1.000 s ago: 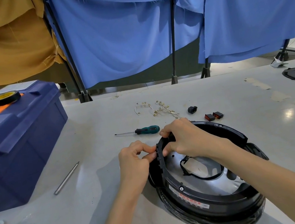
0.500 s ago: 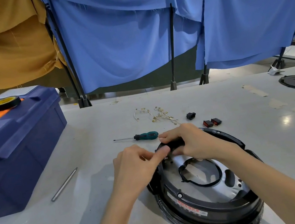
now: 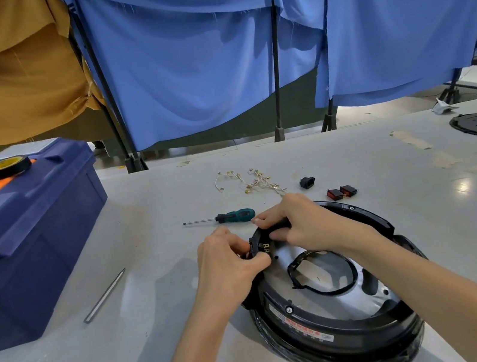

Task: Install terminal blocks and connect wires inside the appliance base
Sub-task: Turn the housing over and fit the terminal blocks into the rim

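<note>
Round black plastic appliance base (image 3: pixel 344 332) is lying open side up on the pale grey surface (image 3: pixel 425 212), near the front edge, right of centre. Small black terminal block with pale metal tabs (image 3: pixel 266 247) is sitting inside the base's left rim.

Left hand (image 3: pixel 226 265) is pinching that rim wall just beside the block, thumb inside and curled fingers outside; grip closed on the base. Right hand (image 3: pixel 297 221) is reaching over the far-left rim, fingers curled round it; grip closed on the base too.

Behind the hands are lying:
- green-handled screwdriver (image 3: pixel 235 215)
- loose bundle of thin pale wires with brass ends (image 3: pixel 258 182)
- small black plug piece (image 3: pixel 307 182)
- two red-and-black blocks (image 3: pixel 341 192)

Dark blue plastic toolbox (image 3: pixel 26 241) is standing at left, with a black tape roll (image 3: pixel 4 167) resting on its lid. A thin metal rod (image 3: pixel 105 295) is lying beside it.
</note>
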The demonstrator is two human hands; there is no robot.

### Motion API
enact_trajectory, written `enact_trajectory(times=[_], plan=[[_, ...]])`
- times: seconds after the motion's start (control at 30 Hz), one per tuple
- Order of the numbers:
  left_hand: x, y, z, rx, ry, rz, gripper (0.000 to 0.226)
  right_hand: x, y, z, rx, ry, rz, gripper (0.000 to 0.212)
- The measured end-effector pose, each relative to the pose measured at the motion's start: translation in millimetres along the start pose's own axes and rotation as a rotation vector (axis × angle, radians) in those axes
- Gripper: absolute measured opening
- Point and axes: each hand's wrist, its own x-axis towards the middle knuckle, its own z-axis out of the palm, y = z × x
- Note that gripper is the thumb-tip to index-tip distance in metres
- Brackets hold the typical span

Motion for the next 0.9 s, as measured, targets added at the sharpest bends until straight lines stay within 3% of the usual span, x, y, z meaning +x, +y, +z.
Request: enact_trajectory(times=[0.13,0.27,0.47,0.7,0.8,0.9], plan=[[0,1,-4,0.132,-0.008,0.01,0.019,-1,-2,1,-0.003,0.01,0.004,0.036],[-7,6,2,0.453,-0.009,-0.03,0.029,-5,0,2,0.009,0.024,0.012,0.04],[-3,-1,5,0.349,-0.044,0.121,0.05,-1,2,3,0.011,0.023,0.016,0.037],[2,-9,6,0.275,-0.063,0.125,0.047,0,-1,3,0.004,0.03,0.011,0.033],[4,-8,0,0.411,-0.097,0.138,0.051,-1,-2,2,0.02,0.028,0.012,0.035],[12,0,-1,0.527,-0.029,0.1,0.056,-3,-1,-1,0.042,0.044,0.021,0.039]])
